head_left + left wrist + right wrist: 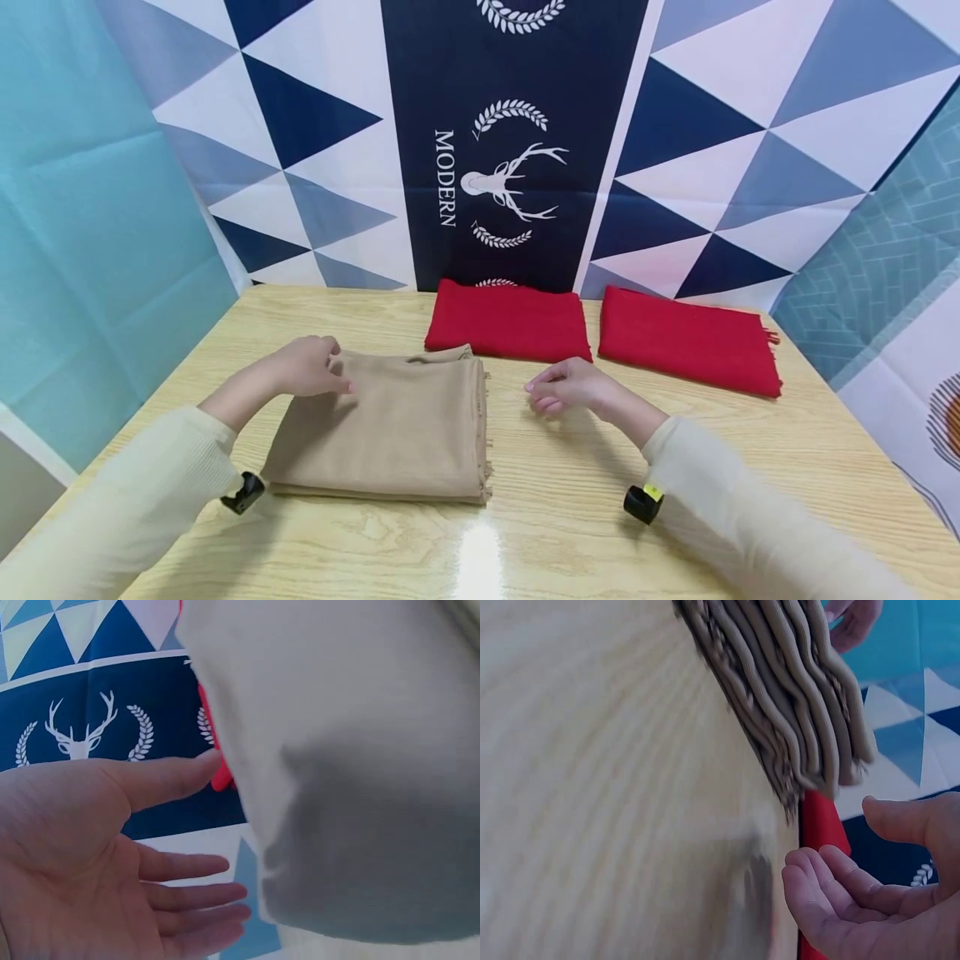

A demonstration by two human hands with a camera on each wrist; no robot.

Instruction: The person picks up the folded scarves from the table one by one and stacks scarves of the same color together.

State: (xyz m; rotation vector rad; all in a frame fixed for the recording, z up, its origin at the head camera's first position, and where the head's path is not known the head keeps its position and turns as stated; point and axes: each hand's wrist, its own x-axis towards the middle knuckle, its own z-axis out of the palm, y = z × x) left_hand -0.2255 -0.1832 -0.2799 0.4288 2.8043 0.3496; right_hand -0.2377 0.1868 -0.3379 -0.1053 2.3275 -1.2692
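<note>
A beige fringed scarf (397,433) lies folded into a thick, roughly square stack on the table. Its layered, fringed edge (780,697) faces the right hand in the right wrist view. My left hand (307,367) hovers at the scarf's far left corner, casting a shadow on it. In the left wrist view its fingers (195,892) are extended and hold nothing. To the right of the scarf, above bare wood, is my right hand (570,387), its fingers loosely bent and nothing between thumb and fingertips.
Two folded red scarves lie along the back of the table (555,533): one behind the beige stack (506,321), the other farther right (686,342) with fringe at its right end. A patterned cloth backdrop (517,242) rises behind the far edge.
</note>
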